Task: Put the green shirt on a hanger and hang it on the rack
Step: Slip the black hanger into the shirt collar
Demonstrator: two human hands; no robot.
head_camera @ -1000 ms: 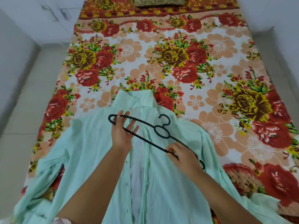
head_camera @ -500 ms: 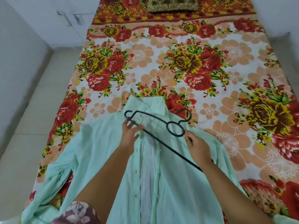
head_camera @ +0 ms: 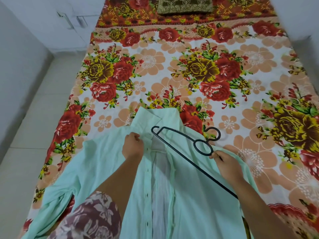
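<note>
A bed (head_camera: 172, 69) under a red and yellow floral sheet fills the frame, pale floor and wall down the left edge. Nearest, the green shirt (head_camera: 107, 163) lies face up and unbuttoned across the lower half of the frame, its placket running up the middle to the collar at centre. The left hand (head_camera: 133, 147), just left of centre, has its fingers closed, pinching the left front edge of the shirt below the collar. The right hand (head_camera: 226, 163), right of centre, pinches the black hanger (head_camera: 179, 153) just beside its ring. The hanger's long axis runs diagonally from upper left near the collar to lower right past the right wrist, hook toward the upper right. Its free upper-left tip lies nearest the left hand, so I judge that end goes under the lifted edge first. No rack is in view
</note>
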